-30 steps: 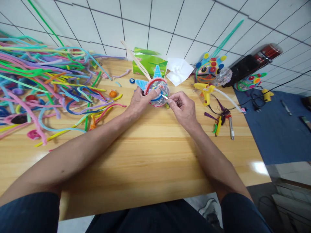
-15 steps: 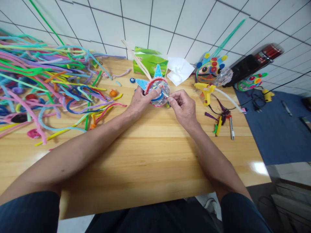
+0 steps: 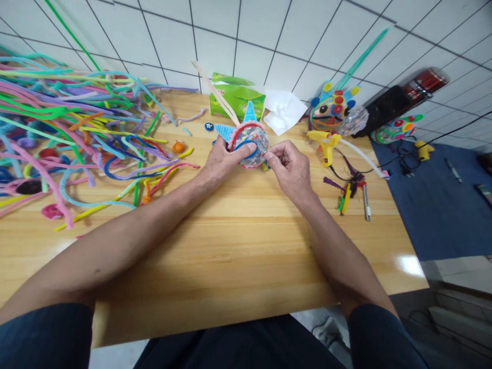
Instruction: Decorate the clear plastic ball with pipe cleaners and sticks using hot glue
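Note:
A round clear craft ornament (image 3: 256, 135), filled with colourful bits, has a red-and-pink fuzzy rim and light-blue pointed ears. My left hand (image 3: 226, 158) grips it from the left, thumb lying across its face near a blue band. At its right edge my right hand (image 3: 287, 163) is closed in a pinch, thumb against forefinger. Something thin and pale shows at those fingertips, too small to name. Pale strips (image 3: 221, 97) stick up behind the ornament, in front of a green tissue packet (image 3: 240, 96).
Many fuzzy craft stems (image 3: 77, 128) are heaped on the left of the wooden table (image 3: 215, 266). At right lie a yellow glue gun (image 3: 326, 146), a utility knife (image 3: 367, 202) and a decorated ornament (image 3: 326, 113). White tissue (image 3: 284, 113) rests near the tiled wall.
My right fingertips have shifted very slightly at the ornament's right edge. My left hand keeps its hold, and the objects on the table stay put.

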`<action>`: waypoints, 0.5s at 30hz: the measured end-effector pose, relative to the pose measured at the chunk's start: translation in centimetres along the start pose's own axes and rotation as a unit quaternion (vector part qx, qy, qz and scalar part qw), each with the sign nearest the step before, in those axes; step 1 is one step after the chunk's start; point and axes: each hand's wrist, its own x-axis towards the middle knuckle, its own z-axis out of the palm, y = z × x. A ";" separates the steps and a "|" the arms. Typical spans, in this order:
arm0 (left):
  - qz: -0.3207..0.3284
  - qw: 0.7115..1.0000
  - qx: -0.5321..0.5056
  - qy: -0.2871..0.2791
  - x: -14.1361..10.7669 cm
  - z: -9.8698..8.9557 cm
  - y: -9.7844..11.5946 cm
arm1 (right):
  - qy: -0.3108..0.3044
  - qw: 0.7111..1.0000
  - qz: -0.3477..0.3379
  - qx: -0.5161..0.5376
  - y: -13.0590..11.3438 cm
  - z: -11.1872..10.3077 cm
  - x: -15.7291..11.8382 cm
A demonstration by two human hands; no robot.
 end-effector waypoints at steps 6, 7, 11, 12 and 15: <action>-0.004 0.999 0.038 -0.009 -0.4 -0.3 0.5 | 0.002 1.000 -0.007 0.007 0.0 -0.2 0.1; -0.005 0.999 0.036 -0.011 -0.4 -0.3 0.5 | 0.003 1.000 -0.010 0.009 0.0 -0.2 0.1; -0.005 1.000 0.028 -0.014 -0.4 -0.3 0.3 | 0.007 1.000 -0.010 0.007 0.1 -0.2 0.1; -0.006 0.999 0.029 -0.012 -0.4 -0.3 0.2 | 0.007 1.000 -0.008 0.005 0.1 -0.2 0.1; -0.008 0.999 0.035 -0.004 -0.2 -0.3 0.0 | 0.007 1.000 0.002 -0.004 0.1 -0.2 0.1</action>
